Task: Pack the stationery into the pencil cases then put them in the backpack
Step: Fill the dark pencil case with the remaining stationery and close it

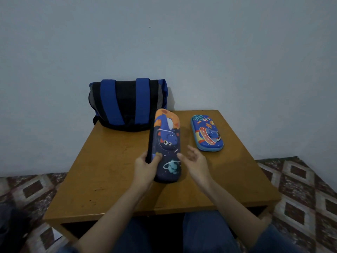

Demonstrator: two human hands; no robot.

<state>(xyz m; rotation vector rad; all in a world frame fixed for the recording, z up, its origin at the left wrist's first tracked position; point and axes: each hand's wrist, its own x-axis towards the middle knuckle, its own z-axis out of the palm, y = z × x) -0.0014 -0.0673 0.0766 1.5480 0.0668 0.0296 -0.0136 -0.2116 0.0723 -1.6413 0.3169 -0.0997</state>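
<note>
No legible text, brand, number or sign found. The long dark pencil case [166, 143] and the smaller blue pencil case [207, 133] at its 2 o'clock carry cartoon pictures only. The backpack [127, 103] shows no readable label.

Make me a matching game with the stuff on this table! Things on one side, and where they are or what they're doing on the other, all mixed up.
Things:
1. backpack
2. dark dinosaur pencil case
3. light blue pencil case
4. right hand

Place or state:
a. lying flat on the right side of the table
b. open, fingers relaxed
c. standing at the far left corner of the table
d. gripped by the left hand

Pairs: 1-c, 2-d, 3-a, 4-b
</note>
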